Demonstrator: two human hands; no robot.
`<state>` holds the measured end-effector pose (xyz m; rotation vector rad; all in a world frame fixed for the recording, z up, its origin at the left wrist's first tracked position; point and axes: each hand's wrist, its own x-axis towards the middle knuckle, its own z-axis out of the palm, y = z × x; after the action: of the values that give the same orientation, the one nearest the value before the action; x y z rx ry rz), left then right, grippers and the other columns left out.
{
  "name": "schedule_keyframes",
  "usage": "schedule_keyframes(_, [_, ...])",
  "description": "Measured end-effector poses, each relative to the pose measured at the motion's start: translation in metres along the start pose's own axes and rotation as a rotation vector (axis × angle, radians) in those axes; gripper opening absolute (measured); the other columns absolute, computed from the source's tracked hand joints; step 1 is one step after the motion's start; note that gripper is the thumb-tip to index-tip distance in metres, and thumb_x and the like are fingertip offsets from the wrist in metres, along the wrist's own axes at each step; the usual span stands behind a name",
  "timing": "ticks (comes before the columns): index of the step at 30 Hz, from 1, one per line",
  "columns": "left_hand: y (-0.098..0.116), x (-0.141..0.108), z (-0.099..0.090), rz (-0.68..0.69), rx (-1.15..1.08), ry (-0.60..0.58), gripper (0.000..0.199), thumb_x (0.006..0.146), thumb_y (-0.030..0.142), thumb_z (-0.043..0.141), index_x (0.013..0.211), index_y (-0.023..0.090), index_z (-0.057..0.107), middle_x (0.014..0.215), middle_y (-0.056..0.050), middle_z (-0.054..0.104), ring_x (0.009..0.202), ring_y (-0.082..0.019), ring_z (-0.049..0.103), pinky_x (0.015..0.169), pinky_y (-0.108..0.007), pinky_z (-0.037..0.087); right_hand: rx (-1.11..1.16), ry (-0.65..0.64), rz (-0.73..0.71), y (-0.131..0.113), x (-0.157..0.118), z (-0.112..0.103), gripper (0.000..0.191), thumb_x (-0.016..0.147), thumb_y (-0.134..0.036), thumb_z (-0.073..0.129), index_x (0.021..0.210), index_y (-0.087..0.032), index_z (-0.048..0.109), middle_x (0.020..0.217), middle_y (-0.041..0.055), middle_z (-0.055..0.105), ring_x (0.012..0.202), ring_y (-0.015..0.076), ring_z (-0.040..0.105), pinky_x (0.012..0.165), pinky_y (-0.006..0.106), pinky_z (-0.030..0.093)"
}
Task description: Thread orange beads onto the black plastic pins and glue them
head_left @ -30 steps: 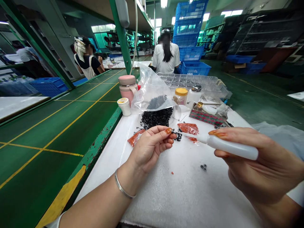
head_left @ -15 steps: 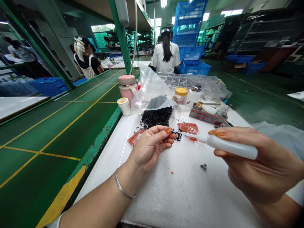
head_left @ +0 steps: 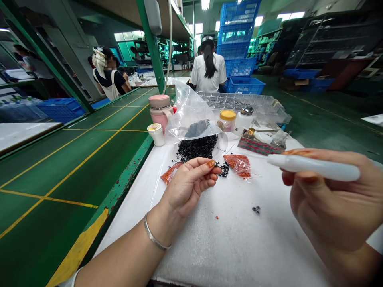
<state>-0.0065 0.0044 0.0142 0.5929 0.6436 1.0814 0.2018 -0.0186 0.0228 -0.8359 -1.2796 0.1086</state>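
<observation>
My left hand (head_left: 194,177) pinches a small black part (head_left: 216,164) between thumb and forefinger, above the white tabletop. Out to the right, my right hand (head_left: 335,199) is closed around a white plastic squeeze tube (head_left: 320,166), whose narrow end points left, apart from the left hand. Behind my left hand lies a heap of black pin-like parts (head_left: 197,148), spilling from a clear plastic bag (head_left: 194,113). A bag of small orange pieces (head_left: 238,165) rests right of the heap, and another orange bag (head_left: 171,173) is partly hidden by my left hand.
Left of the table runs a green conveyor belt (head_left: 89,159). Small grey rings (head_left: 256,209) lie on the tabletop (head_left: 227,247). Behind stand a pink flask (head_left: 159,111), a white tub (head_left: 156,134), a yellow-lidded jar (head_left: 227,120), a patterned box (head_left: 260,144) and a compartment tray (head_left: 281,113). Co-workers sit beyond.
My right hand has drawn the squeeze tube back to the right, away from the black part. My left hand has barely moved and keeps its pinch.
</observation>
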Motion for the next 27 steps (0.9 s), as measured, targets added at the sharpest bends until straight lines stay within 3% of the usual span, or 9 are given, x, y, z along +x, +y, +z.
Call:
schedule_keyframes(4, [0.001, -0.001, 0.002, -0.001, -0.017, 0.001, 0.007, 0.077, 0.008, 0.070, 0.082, 0.011, 0.066, 0.071, -0.004, 0.071, 0.058, -0.007, 0.065, 0.056, -0.013, 0.054, 0.247, 0.148, 0.248, 0.016, 0.016, -0.003, 0.023, 0.068, -0.024, 0.083, 0.086, -0.019, 0.070, 0.073, 0.0029, 0.068, 0.056, 0.0154, 0.065, 0.036, 0.022, 0.044])
schedule_keyframes(7, [0.003, -0.002, 0.002, 0.004, -0.035, 0.003, 0.006, 0.078, 0.007, 0.067, 0.082, 0.011, 0.066, 0.070, -0.004, 0.071, 0.058, -0.007, 0.065, 0.056, -0.012, 0.054, 0.280, 0.163, 0.416, 0.031, 0.032, -0.010, 0.034, 0.060, -0.012, 0.085, 0.086, -0.021, 0.063, 0.073, 0.0012, 0.069, 0.068, 0.0173, 0.072, 0.046, 0.019, 0.051])
schedule_keyframes(10, [0.004, -0.003, 0.003, 0.018, -0.045, 0.005, 0.007, 0.078, 0.006, 0.067, 0.082, 0.012, 0.066, 0.070, -0.004, 0.071, 0.058, -0.007, 0.066, 0.056, -0.012, 0.054, 0.186, 0.145, 0.426, 0.040, 0.047, -0.021, 0.042, 0.054, -0.008, 0.087, 0.085, -0.020, 0.062, 0.081, 0.0046, 0.073, 0.078, 0.0199, 0.073, 0.061, 0.025, 0.057])
schedule_keyframes(13, [0.006, -0.003, 0.003, 0.033, -0.036, 0.011, 0.006, 0.078, 0.006, 0.066, 0.080, 0.011, 0.066, 0.069, -0.004, 0.071, 0.058, -0.007, 0.065, 0.055, -0.011, 0.054, -0.157, -0.100, 0.431, 0.042, 0.053, -0.037, 0.032, 0.062, -0.021, 0.085, 0.091, -0.018, 0.071, 0.081, 0.0058, 0.075, 0.072, 0.0179, 0.071, 0.056, 0.024, 0.051])
schedule_keyframes(16, [0.007, -0.003, 0.002, 0.066, -0.038, -0.005, 0.006, 0.078, 0.005, 0.065, 0.079, 0.012, 0.066, 0.070, -0.002, 0.070, 0.059, -0.006, 0.065, 0.057, -0.011, 0.054, -0.578, -0.434, 0.382, 0.044, 0.045, -0.053, 0.024, 0.062, -0.029, 0.084, 0.081, -0.018, 0.075, 0.065, 0.0005, 0.069, 0.055, 0.0118, 0.061, 0.045, 0.021, 0.038])
schedule_keyframes(20, [0.009, -0.003, 0.000, 0.071, -0.035, -0.026, 0.007, 0.081, 0.006, 0.064, 0.079, 0.012, 0.067, 0.071, -0.003, 0.070, 0.060, -0.006, 0.066, 0.057, -0.010, 0.054, -0.702, -0.708, 0.340, 0.055, 0.023, -0.068, 0.021, 0.064, -0.033, 0.083, 0.076, -0.019, 0.073, 0.054, -0.0044, 0.060, 0.047, 0.0080, 0.053, 0.044, 0.019, 0.035])
schedule_keyframes(24, [0.010, -0.003, -0.001, 0.101, -0.051, -0.043, 0.009, 0.083, 0.005, 0.061, 0.079, 0.011, 0.068, 0.071, -0.003, 0.070, 0.059, -0.006, 0.066, 0.057, -0.011, 0.054, -0.736, -0.736, 0.289, 0.068, 0.010, -0.084, 0.027, 0.063, -0.036, 0.084, 0.081, -0.019, 0.075, 0.042, -0.0072, 0.050, 0.036, 0.0076, 0.044, 0.036, 0.020, 0.028])
schedule_keyframes(27, [0.010, -0.002, -0.001, 0.124, -0.063, -0.045, 0.013, 0.085, 0.005, 0.058, 0.078, 0.011, 0.068, 0.071, -0.003, 0.070, 0.060, -0.006, 0.066, 0.060, -0.011, 0.055, -0.603, -0.598, 0.346, 0.062, 0.009, -0.096, 0.043, 0.060, -0.035, 0.086, 0.098, -0.019, 0.072, 0.067, 0.0009, 0.070, 0.051, 0.0129, 0.059, 0.046, 0.024, 0.043])
